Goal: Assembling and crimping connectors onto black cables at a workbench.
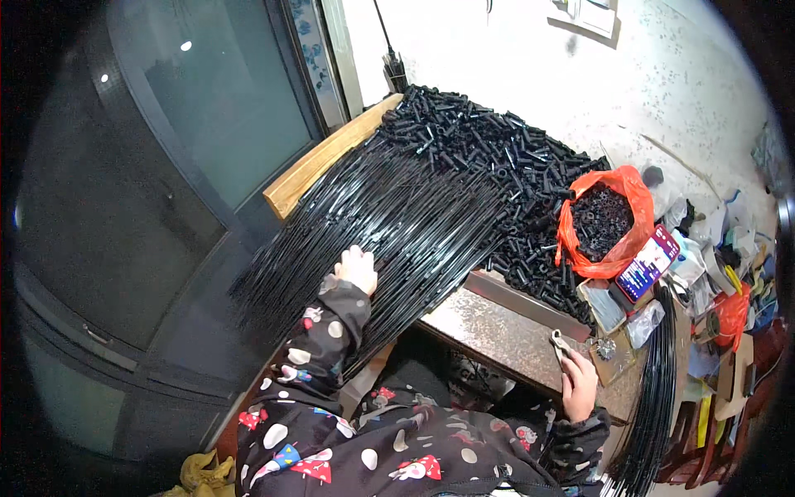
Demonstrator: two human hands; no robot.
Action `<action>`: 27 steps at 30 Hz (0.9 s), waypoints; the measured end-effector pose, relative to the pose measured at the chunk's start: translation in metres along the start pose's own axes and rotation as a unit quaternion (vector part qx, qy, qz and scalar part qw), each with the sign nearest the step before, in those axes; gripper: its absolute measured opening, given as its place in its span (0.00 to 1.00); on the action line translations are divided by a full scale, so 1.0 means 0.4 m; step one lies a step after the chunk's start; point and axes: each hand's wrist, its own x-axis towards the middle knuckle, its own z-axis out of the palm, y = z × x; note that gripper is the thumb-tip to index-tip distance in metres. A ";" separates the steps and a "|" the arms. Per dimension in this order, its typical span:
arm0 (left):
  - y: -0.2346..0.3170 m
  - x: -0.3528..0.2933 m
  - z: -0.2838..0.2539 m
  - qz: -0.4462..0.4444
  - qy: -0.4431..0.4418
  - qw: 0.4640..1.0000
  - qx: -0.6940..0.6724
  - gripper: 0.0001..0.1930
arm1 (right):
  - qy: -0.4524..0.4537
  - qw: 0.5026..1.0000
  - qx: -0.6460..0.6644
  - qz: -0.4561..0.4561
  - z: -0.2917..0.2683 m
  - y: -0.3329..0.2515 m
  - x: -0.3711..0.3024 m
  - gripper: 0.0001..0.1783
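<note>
A wide layer of thin black rods or cables [389, 224] covers the left part of the table. On them rests my left hand [358, 269], its fingers curled downward; whether a rod is pinched between them is hidden. My right hand [578, 385] is over the table's front edge, closed around a small silvery metal tool [560, 341] with a rounded end. Behind the rods rises a heap of short black tubular pieces [480, 132]. A metal strip [526, 303] borders that heap near the bare tabletop [480, 325].
A wooden board [331, 157] edges the table's left side. At right stand a red plastic bag [633, 199] of small black pieces, a lit phone [648, 263] and a clear box [603, 305]. Another black rod bundle [654, 398] hangs over the edge, beside mixed clutter.
</note>
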 end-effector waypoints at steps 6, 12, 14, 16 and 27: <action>0.018 -0.006 -0.018 0.049 -0.020 0.996 0.069 0.05 | 0.019 0.999 -0.013 0.033 -0.022 0.004 -0.024 0.16; -0.011 -0.003 -0.089 -0.044 0.020 0.986 -0.157 0.11 | 0.015 0.997 -0.047 0.058 -0.025 -0.012 -0.027 0.17; -0.015 -0.011 -0.070 0.022 -0.007 0.987 -0.157 0.15 | 0.018 0.996 -0.054 0.070 -0.026 -0.014 -0.032 0.16; -0.015 -0.020 -0.027 0.042 -0.031 0.995 -0.086 0.14 | 0.014 0.996 -0.060 0.069 -0.025 -0.021 -0.032 0.16; -0.085 0.020 -0.083 -0.021 0.006 0.999 -0.039 0.16 | 0.013 0.997 -0.067 0.041 0.018 -0.039 -0.003 0.16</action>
